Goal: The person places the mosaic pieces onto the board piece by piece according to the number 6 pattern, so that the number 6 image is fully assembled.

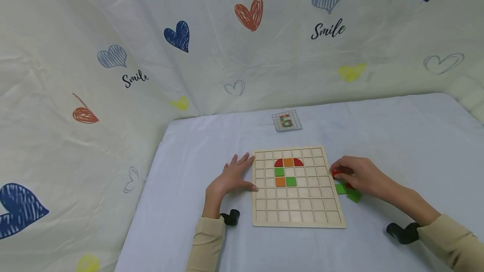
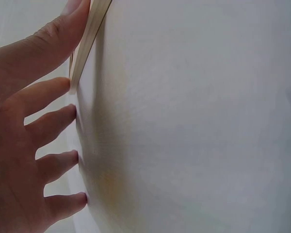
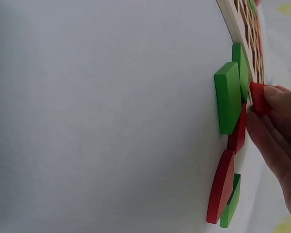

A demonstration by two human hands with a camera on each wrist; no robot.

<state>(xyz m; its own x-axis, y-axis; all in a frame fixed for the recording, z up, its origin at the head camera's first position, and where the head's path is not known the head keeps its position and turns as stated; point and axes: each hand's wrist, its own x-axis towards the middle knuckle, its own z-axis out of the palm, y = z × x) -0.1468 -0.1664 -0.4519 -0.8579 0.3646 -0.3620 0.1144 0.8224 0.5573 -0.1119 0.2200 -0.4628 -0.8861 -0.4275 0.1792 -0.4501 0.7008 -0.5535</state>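
A wooden grid board (image 1: 298, 224) lies on the white cloth, holding red rounded pieces (image 1: 298, 162) and orange (image 1: 288, 162) and green squares (image 1: 279, 172). My left hand (image 1: 230, 178) spreads its fingers beside the board, with thumb and index finger touching its left edge. Between right thumb and fingers a small red block (image 3: 258, 97) is pinched, close to the board's right edge. The right hand (image 1: 359, 174) is above loose green blocks (image 3: 227, 99) and red blocks (image 3: 220, 187), which lie partly over one another in the right wrist view.
Behind the board a small card (image 1: 287, 121) shows a printed grid with a coloured pattern. White cloth (image 1: 408, 137) covers the table. A curtain (image 1: 211, 62) printed with hearts and the word Smile hangs at the back and left.
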